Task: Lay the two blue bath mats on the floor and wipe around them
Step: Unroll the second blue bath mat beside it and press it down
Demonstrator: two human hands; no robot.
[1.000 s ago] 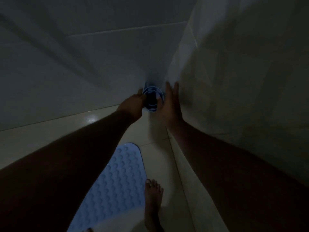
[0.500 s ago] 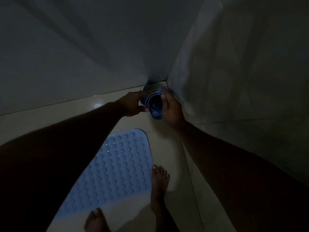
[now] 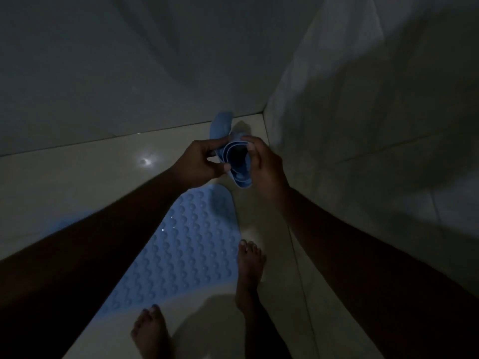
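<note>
Fingers (image 3: 218,144) of the left hand (image 3: 199,161) and right hand (image 3: 265,165) pinch the rolled blue mat (image 3: 237,163) between them, close to the corner of the tiled walls (image 3: 363,125). The laid mat (image 3: 186,244) lies below the fingers on a dim, glossy floor (image 3: 103,174). Unrolling beside it, edges pressed flat, looks wisest.

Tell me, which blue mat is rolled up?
The rolled mat, gripped between the left hand and right hand. The flat mat lies spread out on the floor, bumps showing, beside a bare foot.
</note>
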